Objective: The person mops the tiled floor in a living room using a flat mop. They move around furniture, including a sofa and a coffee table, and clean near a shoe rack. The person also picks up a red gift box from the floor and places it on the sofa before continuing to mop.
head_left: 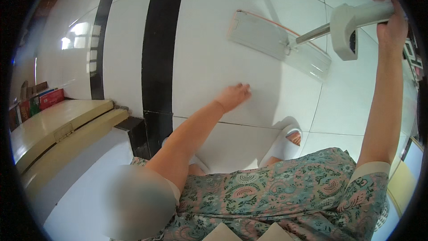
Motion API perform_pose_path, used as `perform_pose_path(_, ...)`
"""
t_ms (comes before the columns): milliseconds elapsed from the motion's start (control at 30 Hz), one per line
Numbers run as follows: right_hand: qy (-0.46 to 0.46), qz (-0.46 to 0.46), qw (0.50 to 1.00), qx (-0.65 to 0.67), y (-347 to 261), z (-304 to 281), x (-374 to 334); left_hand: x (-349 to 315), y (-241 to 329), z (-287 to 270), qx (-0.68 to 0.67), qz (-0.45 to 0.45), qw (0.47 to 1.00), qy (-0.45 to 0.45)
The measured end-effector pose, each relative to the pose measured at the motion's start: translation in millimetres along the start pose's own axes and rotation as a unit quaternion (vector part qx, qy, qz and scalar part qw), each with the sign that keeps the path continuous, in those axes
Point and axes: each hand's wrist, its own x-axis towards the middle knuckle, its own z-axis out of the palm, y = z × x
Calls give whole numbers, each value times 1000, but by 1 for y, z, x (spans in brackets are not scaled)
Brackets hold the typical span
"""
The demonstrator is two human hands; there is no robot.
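My right hand (393,29) is wrapped round the white upper part of a flat mop's handle (372,12) at the upper right. A white block-shaped collar (342,33) sits on the handle, and a metal pole (313,34) runs from it to the mop head (258,33). That head is a long, pale, translucent rectangle with an orange edge, lying tilted over the white floor. My left hand (234,97) hovers apart from the mop, nearer to me, slightly blurred. Its fingers are curled together; whatever they hold, if anything, is too small to make out.
White floor tiles (214,53) spread below, crossed by black strips (161,40). White slippers (285,140) are on my feet. At left stands a cream cabinet or door edge (67,127), with books (51,99) behind it. Assorted items crowd the far right rim.
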Motion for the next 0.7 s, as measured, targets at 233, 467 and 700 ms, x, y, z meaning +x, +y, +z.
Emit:
perform_pose_path(233, 126, 43, 982, 137, -43, 20, -11, 18, -70, -68, -241, -296, 897, 223)
perform_pose_path(467, 171, 25, 969, 175, -63, 24, -4, 24, -36, -121, -641, -339, 673, 147)
perform_pose_path(700, 228, -13, 966, 118, -73, -2, 16, 14, -37, -176, -742, -347, 509, 266)
